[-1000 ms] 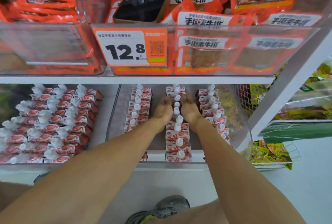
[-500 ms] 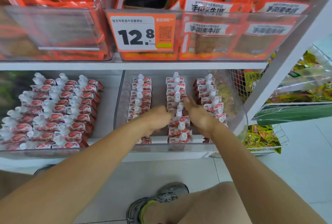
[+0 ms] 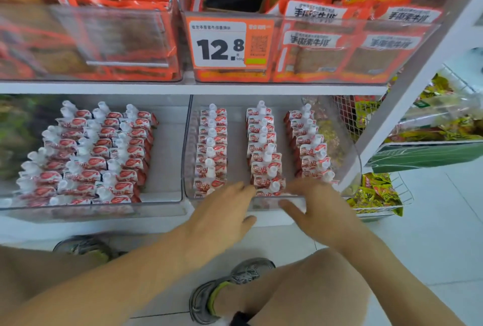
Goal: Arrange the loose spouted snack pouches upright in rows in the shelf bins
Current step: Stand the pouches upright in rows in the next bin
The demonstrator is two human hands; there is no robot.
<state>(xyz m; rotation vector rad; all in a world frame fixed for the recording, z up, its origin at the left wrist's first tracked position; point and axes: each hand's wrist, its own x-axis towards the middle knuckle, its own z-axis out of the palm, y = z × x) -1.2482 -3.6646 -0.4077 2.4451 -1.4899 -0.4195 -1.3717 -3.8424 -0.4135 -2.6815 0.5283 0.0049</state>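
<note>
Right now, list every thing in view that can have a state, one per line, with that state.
left hand: open, fingers relaxed, holding nothing, at the bin's front edge
right hand: open, fingers spread, holding nothing
right bin: three separate rows of pouches, gaps between
middle row of pouches: upright, spouts up
left bin: pouches packed in close rows, leaning; right part bare
price tag: reads 12.8

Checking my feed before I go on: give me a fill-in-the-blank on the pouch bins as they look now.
1. The right-hand bin holds ___ rows of pouches.
2. The price tag reads ___.
3. Both the left hand and right hand hold ___.
Missing: three; 12.8; nothing
</note>
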